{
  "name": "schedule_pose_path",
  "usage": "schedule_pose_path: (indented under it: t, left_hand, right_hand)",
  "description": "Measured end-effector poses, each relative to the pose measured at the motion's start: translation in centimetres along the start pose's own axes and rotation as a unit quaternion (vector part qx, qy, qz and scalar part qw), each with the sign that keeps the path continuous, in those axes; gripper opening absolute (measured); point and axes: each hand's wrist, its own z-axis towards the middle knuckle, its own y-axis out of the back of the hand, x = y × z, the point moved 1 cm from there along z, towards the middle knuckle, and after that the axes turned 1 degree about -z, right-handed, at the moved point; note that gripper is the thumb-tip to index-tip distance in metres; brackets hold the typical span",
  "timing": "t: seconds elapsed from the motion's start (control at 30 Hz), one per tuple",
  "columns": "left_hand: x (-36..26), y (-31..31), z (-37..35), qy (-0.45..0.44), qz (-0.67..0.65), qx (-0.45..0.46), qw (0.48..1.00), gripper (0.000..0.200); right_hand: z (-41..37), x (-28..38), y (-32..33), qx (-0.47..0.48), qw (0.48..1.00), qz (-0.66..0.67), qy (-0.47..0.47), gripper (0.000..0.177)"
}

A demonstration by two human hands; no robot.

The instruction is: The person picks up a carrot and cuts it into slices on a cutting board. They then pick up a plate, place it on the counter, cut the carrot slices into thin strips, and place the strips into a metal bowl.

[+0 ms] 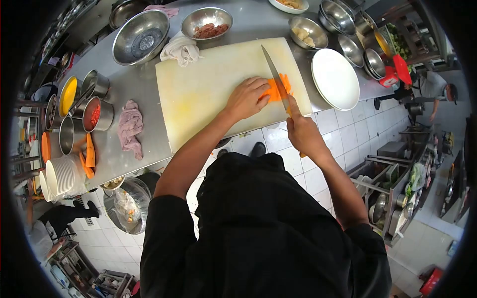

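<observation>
My right hand (306,135) is wrapped round the handle of a long kitchen knife (273,71), its index finger stretched along the blade's base. The blade lies across orange carrot slices (273,91), its tip pointing away from me. To the left of the blade, my left hand (246,98) presses on the carrot with curled fingers. Thin carrot strips (285,82) lie on the knife's right side. All of this is on a large, yellow-stained white cutting board (198,89). My fingers partly cover the carrot.
White plates (335,79) stand right of the board. Behind it are a cloth (180,49), a large steel bowl (141,37) and a bowl of minced meat (207,25). Left are a pinkish cloth (130,128), chopped red pieces (95,115) in a pot and carrot pieces (90,151).
</observation>
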Motion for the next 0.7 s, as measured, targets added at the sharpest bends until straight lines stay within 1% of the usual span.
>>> schedule_pose_path:
  t: [0.23,0.33,0.37,0.43,0.47,0.57,0.6,0.7]
  left_hand:
    - [-0.2,0.2,0.0,0.007,0.014,0.010,1.000,0.030]
    - [-0.2,0.2,0.2,0.012,0.013,0.024,1.000,0.031]
    - [0.0,0.2,0.3,0.013,0.018,0.023,0.999,0.031]
    - [0.0,-0.2,0.0,0.017,0.025,0.022,0.999,0.032]
    - [-0.1,-0.3,-0.2,0.016,0.027,0.022,0.999,0.032]
    - [0.1,-0.1,-0.1,0.012,0.039,0.019,0.999,0.032]
    - [-0.1,0.0,-0.2,0.010,0.036,0.026,0.999,0.032]
    - [-0.2,0.3,0.1,0.015,0.031,0.030,0.999,0.032]
  right_hand:
    - [-0.1,0.0,-0.6,0.004,1.000,-0.015,-0.004,0.066]
    - [-0.2,0.7,0.1,0.036,0.998,0.022,-0.039,0.067]
    - [0.3,0.3,-0.2,0.004,1.000,0.015,-0.007,0.068]
    - [1.4,-2.2,-3.2,-0.057,0.997,-0.001,0.057,0.069]
    - [3.1,-3.7,-5.3,-0.123,0.985,-0.010,0.124,0.071]
    - [5.4,-2.2,-3.1,-0.066,0.995,0.025,0.071,0.070]
    - [5.8,-2.6,-2.6,-0.056,0.996,0.008,0.071,0.070]
    - [4.0,-0.1,0.8,-0.009,0.999,-0.001,0.032,0.069]
